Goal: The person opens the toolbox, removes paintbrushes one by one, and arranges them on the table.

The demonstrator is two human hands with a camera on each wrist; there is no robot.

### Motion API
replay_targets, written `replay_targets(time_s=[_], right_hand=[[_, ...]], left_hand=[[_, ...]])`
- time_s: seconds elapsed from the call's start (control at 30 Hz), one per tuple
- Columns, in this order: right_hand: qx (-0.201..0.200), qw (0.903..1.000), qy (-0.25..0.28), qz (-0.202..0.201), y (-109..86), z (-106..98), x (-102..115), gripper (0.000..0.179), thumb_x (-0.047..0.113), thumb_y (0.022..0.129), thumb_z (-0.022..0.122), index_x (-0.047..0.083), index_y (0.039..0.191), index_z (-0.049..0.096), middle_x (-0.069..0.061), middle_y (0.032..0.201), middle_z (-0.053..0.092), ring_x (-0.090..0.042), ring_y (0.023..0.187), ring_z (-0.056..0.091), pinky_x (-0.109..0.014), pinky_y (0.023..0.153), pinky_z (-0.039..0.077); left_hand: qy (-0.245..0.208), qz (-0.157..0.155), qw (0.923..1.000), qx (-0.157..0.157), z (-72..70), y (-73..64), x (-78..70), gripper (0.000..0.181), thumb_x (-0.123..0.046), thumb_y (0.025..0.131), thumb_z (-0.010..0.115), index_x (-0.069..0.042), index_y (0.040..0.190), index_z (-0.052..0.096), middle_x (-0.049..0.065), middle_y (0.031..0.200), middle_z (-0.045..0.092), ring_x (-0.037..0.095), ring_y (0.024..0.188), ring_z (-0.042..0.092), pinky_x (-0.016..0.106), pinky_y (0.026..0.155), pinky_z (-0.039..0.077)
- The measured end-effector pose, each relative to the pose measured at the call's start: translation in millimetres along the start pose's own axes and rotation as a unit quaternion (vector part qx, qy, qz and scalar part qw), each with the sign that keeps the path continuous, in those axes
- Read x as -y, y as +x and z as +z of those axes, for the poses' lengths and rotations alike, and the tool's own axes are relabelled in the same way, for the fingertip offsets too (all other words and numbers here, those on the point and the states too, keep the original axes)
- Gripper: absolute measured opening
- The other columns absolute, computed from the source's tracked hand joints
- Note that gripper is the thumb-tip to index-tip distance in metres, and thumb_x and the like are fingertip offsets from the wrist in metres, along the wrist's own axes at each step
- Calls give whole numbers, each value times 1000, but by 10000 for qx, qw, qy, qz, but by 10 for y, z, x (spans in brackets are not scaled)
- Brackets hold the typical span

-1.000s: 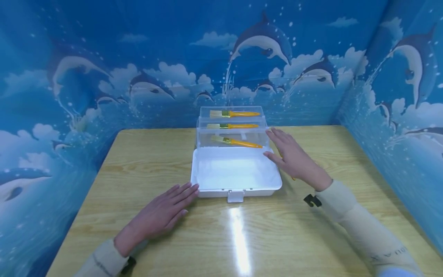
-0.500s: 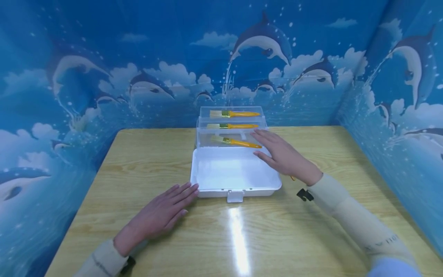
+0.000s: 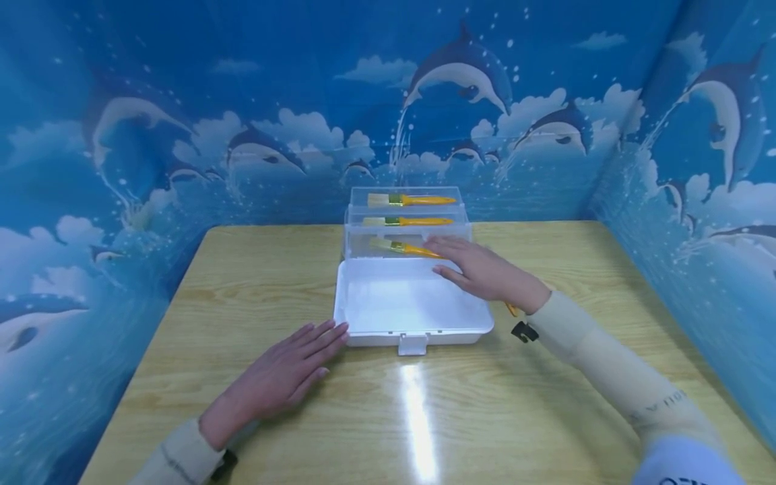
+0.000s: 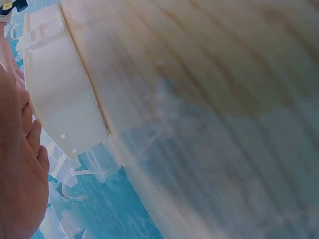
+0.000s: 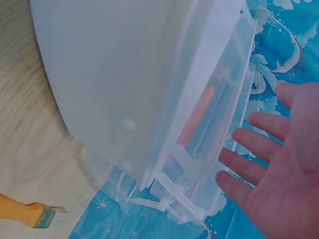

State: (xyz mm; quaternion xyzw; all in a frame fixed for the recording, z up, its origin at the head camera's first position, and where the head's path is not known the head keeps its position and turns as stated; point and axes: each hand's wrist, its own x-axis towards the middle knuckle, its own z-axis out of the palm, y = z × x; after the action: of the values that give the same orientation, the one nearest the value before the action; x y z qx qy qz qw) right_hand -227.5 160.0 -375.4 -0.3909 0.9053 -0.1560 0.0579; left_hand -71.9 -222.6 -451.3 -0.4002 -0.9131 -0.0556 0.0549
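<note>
A white plastic box (image 3: 400, 296) stands unfolded on the table, its lower bin bare inside. Behind the bin rise clear stepped trays (image 3: 358, 239). One yellow-handled paintbrush lies on each: a top brush (image 3: 427, 200), a middle brush (image 3: 424, 221) and a lowest brush (image 3: 397, 247). My left hand (image 3: 279, 377) has its straight fingertips at the box's front left corner. Over the bin's right rear side is my right hand (image 3: 481, 269), fingers extended and holding nothing. Its fingertips overlap the lowest brush's handle end in the head view.
Right of the box, another paintbrush (image 5: 22, 211) lies on the wooden table (image 3: 254, 269), mostly hidden under my right wrist in the head view. The box's latch (image 3: 412, 345) juts out at the front. A blue dolphin-print cloth (image 3: 273, 87) walls the back and sides.
My right hand has moved left and slightly down, from the right edge of the trays to over the lowest brush's handle. The left hand and the box have stayed in place.
</note>
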Motion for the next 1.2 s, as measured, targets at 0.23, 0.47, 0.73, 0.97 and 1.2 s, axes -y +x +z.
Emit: replay_targets(time_s=[0.23, 0.47, 0.73, 0.97, 1.2], right_hand=[[387, 9990, 138, 181, 101, -40, -20, 53, 35, 109, 47, 16, 158, 38, -12, 163, 37, -34, 151, 33, -57, 123, 31], [603, 9979, 44, 228, 204, -41, -22, 53, 26, 107, 54, 14, 157, 41, -14, 162, 39, -33, 149, 37, -54, 120, 38], [709, 9966, -123, 394, 361, -36, -10, 45, 14, 103, 61, 8, 147, 53, -14, 148, 56, -31, 138, 53, -49, 113, 48], [713, 9951, -317, 610, 473, -15, 1, 44, 14, 99, 68, 5, 142, 59, -13, 134, 66, -29, 124, 63, -46, 104, 55], [567, 9943, -541, 723, 565, 33, 16, 35, 15, 98, 70, 5, 131, 67, -12, 124, 71, -26, 113, 68, -42, 98, 59]], left_hand=[[21, 30, 10000, -57, 1, -1, -7, 59, -29, 107, 48, -15, 161, 29, -2, 169, 23, 21, 154, 25, 37, 130, 13], [-20, 21, 10000, -63, 3, 0, -7, 58, -30, 108, 46, -15, 161, 28, -3, 169, 22, 21, 155, 25, 33, 130, 6], [20, -4, 9999, -117, 20, -8, 1, 59, -30, 107, 48, -15, 161, 29, -3, 169, 24, 21, 154, 27, 32, 130, 8], [-5, -56, 10000, -77, 11, -19, -4, 59, -31, 108, 48, -16, 161, 29, -3, 169, 23, 21, 154, 26, 37, 130, 13], [31, -36, 9999, -109, 14, -22, 8, 57, -32, 109, 45, -16, 161, 29, -4, 169, 23, 21, 154, 27, 39, 129, 18]])
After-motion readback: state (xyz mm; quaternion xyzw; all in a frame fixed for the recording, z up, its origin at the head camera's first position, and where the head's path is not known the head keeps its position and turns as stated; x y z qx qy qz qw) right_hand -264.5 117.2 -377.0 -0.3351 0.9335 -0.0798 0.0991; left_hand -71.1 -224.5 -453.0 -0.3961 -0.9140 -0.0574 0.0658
